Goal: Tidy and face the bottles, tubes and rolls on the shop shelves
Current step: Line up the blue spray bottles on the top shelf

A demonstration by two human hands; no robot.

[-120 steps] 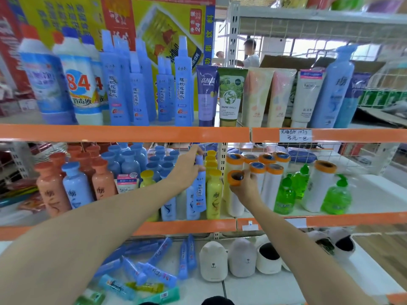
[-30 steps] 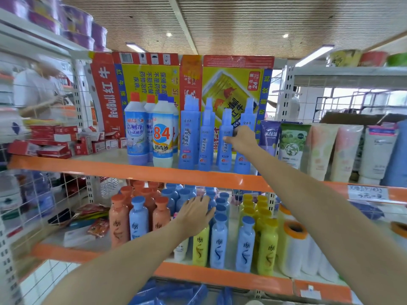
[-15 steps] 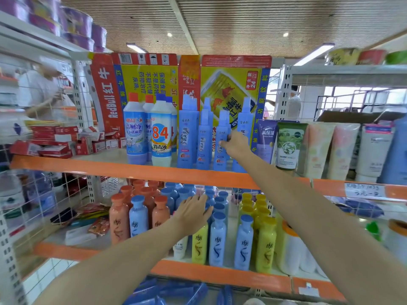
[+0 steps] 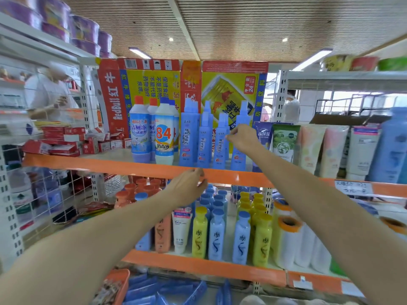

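Orange edging runs along the upper shelf (image 4: 136, 167), and on it we have a row of tall blue spray bottles (image 4: 203, 137) standing upright at about twelve o'clock from our view. Our right hand (image 4: 243, 138) reaches up among them, at one o'clock, fingers curled at the rightmost blue spray bottle (image 4: 239, 155); we cannot tell whether it truly grips the bottle or only touches it. Our left hand (image 4: 188, 189) is raised just below the shelf's orange lip, at about six o'clock from the sprays, fingers loosely spread and holding nothing. To the nine o'clock side of the sprays stand the white disinfectant bottle marked 84 (image 4: 164, 137) and a blue-labelled cleaner bottle (image 4: 139, 134). At three o'clock a line of tubes (image 4: 285, 143) stands cap-down, purple, green and peach. On the shelf below we see yellow bottles (image 4: 199, 235) and pale blue bottles (image 4: 217, 236) in front, orange ones (image 4: 163, 235) at their nine o'clock, and white rolls with orange ends (image 4: 287, 241) at their three o'clock.
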